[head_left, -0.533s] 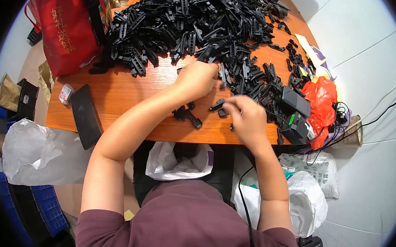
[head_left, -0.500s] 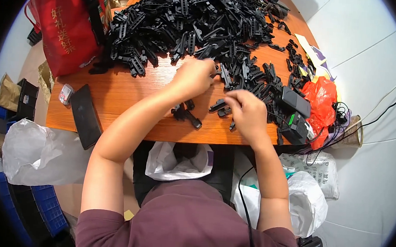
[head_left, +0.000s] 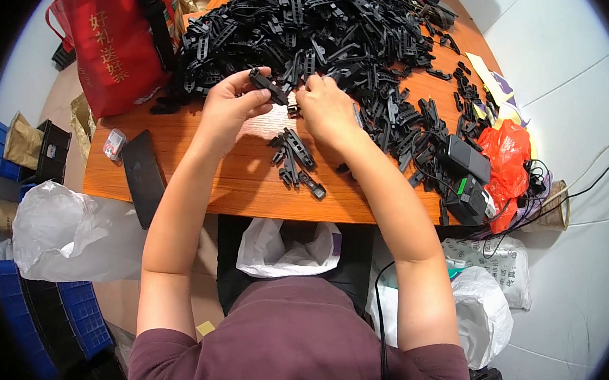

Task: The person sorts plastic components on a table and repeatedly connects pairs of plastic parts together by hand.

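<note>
Between the thumb and fingers of my left hand [head_left: 227, 110], a long black plastic part [head_left: 269, 87] is gripped above the table, tilted down to the right. My right hand [head_left: 329, 114] is just beside it at the pile's near edge, its fingers bent and closed. A small dark part [head_left: 293, 110] with a pale glint shows at those fingertips; its far side is hidden. A large heap of similar black plastic parts [head_left: 295, 27] covers the far side of the table. Nearer me, a small group of black parts [head_left: 297, 151] lies loose on the wooden table [head_left: 241, 192].
Left stand a red bag [head_left: 113, 42], a black flat device [head_left: 143, 179] and a small clear box [head_left: 115, 144]. Right are black boxes with cables [head_left: 465, 159] and a red plastic bag [head_left: 508, 162]. A white sack [head_left: 288, 265] opens between me and the table edge.
My left hand has drawn back left from the pile and shows the black part in its grip. My right hand has moved left and away from me, to the pile's edge.
</note>
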{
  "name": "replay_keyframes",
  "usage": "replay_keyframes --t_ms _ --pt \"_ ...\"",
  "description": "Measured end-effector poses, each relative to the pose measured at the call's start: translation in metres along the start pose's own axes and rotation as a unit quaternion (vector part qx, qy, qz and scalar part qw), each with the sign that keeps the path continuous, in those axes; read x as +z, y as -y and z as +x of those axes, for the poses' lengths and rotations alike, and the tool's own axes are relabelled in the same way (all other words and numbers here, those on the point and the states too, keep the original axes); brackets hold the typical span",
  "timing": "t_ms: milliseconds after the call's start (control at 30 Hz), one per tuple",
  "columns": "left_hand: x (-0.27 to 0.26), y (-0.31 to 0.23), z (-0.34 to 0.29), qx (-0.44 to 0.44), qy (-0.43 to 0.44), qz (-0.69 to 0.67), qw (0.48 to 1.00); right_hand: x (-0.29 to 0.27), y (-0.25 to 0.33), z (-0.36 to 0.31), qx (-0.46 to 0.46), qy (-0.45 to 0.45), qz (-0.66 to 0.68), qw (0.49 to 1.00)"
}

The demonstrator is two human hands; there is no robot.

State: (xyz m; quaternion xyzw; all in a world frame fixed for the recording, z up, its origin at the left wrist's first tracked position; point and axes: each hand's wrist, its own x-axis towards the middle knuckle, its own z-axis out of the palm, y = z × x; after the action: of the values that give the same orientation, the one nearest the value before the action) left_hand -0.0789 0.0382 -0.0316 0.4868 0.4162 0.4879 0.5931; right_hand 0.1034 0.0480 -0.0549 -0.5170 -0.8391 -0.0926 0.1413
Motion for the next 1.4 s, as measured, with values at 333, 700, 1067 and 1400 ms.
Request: replay_keyframes --t_ms 333,700,1067,1400 --pt "0.03 -0.003 -0.017 0.057 0.026 -0.075 0.995 -0.076 0.026 -0.041 0.136 -0.191 0.658 0.716" --pt "0.052 -0.01 -0.045 0.265 0.11 0.033 0.957 -0.064 0.044 -0.071 0.127 -0.339 0.65 0.669" --pt "0.061 -0.012 -0.057 0.316 0.144 -0.002 0.938 -0.071 0.048 -0.079 0.089 -0.359 0.665 0.649" --pt "0.051 -0.009 -0.058 0.305 0.178 0.004 0.935 -0.102 0.032 -0.091 0.049 -0.251 0.386 0.886"
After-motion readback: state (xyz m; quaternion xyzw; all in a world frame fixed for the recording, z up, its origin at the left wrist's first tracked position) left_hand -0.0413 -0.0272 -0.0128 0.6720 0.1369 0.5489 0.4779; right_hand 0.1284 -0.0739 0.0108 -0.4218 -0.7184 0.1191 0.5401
